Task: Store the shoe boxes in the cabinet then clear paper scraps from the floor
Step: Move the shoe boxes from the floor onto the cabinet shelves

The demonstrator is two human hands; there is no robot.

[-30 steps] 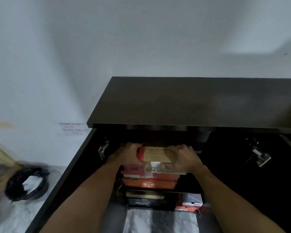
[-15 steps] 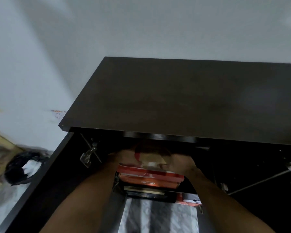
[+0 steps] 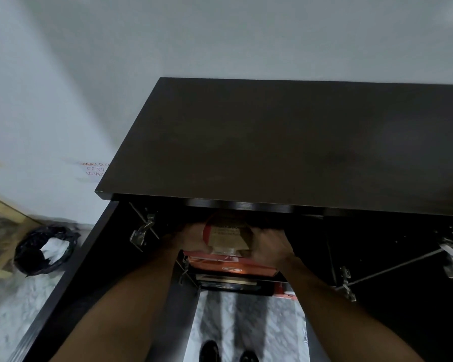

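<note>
Hands reached together into the open front of a dark cabinet (image 3: 272, 147), just under its overhanging top panel. The left hand (image 3: 194, 237) had its fingers curled round the left end of a tan shoe box (image 3: 228, 235) with a red edge. The right hand (image 3: 268, 246) gripped the right end in the same way, though its fingertips were lost in shadow. The tan shoe box sat at the top of a stack inside the cabinet, its printed label facing the camera and too blurred to read. Whether it rested fully on the stack or was carried just above it could not be told.

Directly beneath it lay an orange box (image 3: 230, 267) with a white round logo on its near face. Under that lay a dark box (image 3: 228, 282), and a red and white box (image 3: 285, 290) showed at the lower right of the stack.

Both cabinet doors stood swung open toward the camera, the left door (image 3: 89, 262) with a metal hinge (image 3: 141, 231) near its far end. The marbled floor (image 3: 246, 322) showed between the forearms, with a pair of black shoes (image 3: 209, 351) at the near edge.

Far left on the floor sat a black bag (image 3: 45, 249) with something white inside, beside a wooden frame (image 3: 8, 212). A handwritten red note (image 3: 92, 169) hung on the pale wall (image 3: 168, 35), partly hidden by the cabinet top.
</note>
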